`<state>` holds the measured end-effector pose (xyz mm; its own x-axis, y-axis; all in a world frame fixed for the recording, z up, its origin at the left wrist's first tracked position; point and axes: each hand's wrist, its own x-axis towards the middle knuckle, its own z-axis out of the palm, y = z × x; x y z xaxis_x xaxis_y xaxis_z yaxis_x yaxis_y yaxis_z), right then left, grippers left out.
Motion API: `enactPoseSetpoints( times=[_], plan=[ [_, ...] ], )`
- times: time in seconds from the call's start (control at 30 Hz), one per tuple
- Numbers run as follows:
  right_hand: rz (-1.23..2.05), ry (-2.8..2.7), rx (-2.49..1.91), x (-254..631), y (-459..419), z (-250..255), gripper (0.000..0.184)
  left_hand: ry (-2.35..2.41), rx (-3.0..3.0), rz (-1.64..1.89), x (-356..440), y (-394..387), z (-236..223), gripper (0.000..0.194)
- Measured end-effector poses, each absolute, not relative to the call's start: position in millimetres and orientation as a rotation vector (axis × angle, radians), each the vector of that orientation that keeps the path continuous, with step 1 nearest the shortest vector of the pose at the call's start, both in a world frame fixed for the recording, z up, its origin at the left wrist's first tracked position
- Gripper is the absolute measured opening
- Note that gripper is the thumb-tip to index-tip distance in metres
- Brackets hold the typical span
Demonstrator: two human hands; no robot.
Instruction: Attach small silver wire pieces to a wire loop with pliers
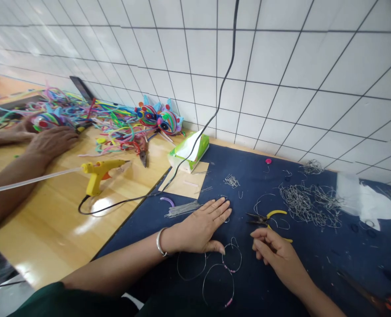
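My left hand (198, 226) lies flat on the dark blue mat (142, 240), fingers stretched out and a silver bangle on the wrist. Bits of wire show at its fingertips, and its thumb touches or nearly touches a small wire ring with pink beads (231, 259). Below that lies a larger wire ring with pink beads (234, 286); a plain wire loop (192, 280) is partly under the hand. My right hand (274, 255) is curled, thumb against fingers, beside yellow-handled pliers (263, 218), partly covering one handle. Whatever its fingers may hold is hidden.
Tangled wire pieces (304, 202) and a plastic bag (354, 191) lie right. A tissue pack (190, 149) stands behind straight wires (182, 209). Left, a yellow glue gun (99, 171) trails its cord; a co-worker's hands (52, 143) hold a colourful striped figure. A tiled wall stands behind.
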<state>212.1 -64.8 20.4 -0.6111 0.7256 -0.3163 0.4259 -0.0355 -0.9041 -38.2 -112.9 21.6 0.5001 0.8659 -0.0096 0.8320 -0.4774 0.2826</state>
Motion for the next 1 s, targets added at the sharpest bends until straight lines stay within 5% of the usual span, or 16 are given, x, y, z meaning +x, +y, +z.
enactPoseSetpoints(
  times=[0.3, 0.73, 1.0],
  plan=[
    [1.663, -1.996, -1.204, 213.3, -66.2, 16.6, 0.023, 1.408, 2.503, 0.229, -38.5, -113.3, 20.0, 0.093],
    [1.650, -2.027, -1.233, 213.1, -66.4, 19.1, 0.022, 1.561, 2.266, 0.721, -70.4, -102.8, 47.2, 0.039],
    [1.636, -2.046, -1.221, 211.5, -66.3, 19.5, 0.023, 1.514, 2.427, 0.465, -67.6, -102.0, 35.3, 0.038]
  ],
)
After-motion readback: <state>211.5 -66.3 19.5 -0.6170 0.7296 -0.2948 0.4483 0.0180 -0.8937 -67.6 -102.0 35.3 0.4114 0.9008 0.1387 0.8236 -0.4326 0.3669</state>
